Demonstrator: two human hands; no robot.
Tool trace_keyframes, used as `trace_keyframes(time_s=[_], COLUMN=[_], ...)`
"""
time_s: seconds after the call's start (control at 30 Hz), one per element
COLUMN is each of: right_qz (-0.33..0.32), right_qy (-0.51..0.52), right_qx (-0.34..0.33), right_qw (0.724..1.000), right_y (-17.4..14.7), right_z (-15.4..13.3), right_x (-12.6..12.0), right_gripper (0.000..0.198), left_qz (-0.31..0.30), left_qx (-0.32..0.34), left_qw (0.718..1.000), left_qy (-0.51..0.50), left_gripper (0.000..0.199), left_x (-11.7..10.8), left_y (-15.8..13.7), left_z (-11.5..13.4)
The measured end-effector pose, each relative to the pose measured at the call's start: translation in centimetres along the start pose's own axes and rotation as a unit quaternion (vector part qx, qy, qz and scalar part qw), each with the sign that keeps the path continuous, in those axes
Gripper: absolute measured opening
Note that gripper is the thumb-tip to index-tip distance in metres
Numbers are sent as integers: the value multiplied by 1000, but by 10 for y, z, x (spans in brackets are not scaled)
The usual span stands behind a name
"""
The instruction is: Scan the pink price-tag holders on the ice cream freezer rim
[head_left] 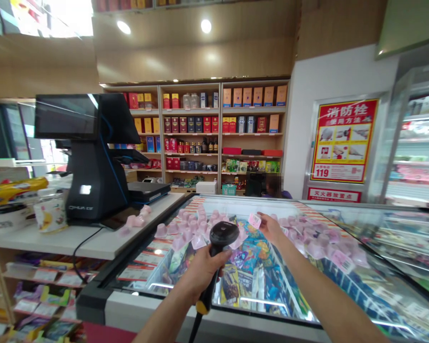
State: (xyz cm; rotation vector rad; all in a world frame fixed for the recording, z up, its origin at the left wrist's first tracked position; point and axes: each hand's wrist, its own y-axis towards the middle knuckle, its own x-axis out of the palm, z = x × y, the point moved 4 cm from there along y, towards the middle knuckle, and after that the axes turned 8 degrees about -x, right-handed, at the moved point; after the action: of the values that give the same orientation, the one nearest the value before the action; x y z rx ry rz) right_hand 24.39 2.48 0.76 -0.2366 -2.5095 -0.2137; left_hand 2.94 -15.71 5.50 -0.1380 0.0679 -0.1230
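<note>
My left hand (202,269) is wrapped round the handle of a black barcode scanner (224,233), whose head is tilted up over the freezer's glass top. Between the fingertips of my right hand (270,229) is a small pink plastic cup (254,220) with a printed label, held a little beyond the scanner head. A pile of similar pink cups (189,223) lies on the glass to the left, partly behind the scanner. Another heap of pink cups (318,240) spreads to the right, past my right forearm.
Under the glass of the chest freezer (157,307) lie colourful packets (246,281). On the left counter (96,247) stand a black checkout terminal (89,162), a few more pink cups (137,220) and a patterned tub (50,212). Shelves of boxes (191,125) line the back; a person (275,188) is partly visible there.
</note>
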Motion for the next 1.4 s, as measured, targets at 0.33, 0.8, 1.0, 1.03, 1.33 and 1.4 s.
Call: trace_keyframes(time_s=[0.33,0.8,1.0,1.03,1.33,1.4], right_qz=[11,21,-27,-37,-7,-22], right_qy=[-40,-406,-509,-520,-700,-771], right_qx=[-20,-176,-183,-183,-248,-226], right_qw=[999,897,841,834,670,595], right_y=[10,43,53,53,65,75], right_z=[10,26,56,60,-9,-17], right_x=[-5,-6,20,24,-27,-41], right_gripper=[14,22,14,13,38,42], left_qz=[-10,19,57,55,50,60], left_qx=[-16,-40,-49,-52,-55,-55], left_qw=[1000,999,997,997,997,997], left_qy=[-5,13,-6,-11,7,11], left_gripper=[30,30,32,32,32,32], left_x=[-8,-37,-48,-48,-37,-36], left_y=[9,25,26,27,26,27], left_z=[-2,-18,-21,-22,-16,-16])
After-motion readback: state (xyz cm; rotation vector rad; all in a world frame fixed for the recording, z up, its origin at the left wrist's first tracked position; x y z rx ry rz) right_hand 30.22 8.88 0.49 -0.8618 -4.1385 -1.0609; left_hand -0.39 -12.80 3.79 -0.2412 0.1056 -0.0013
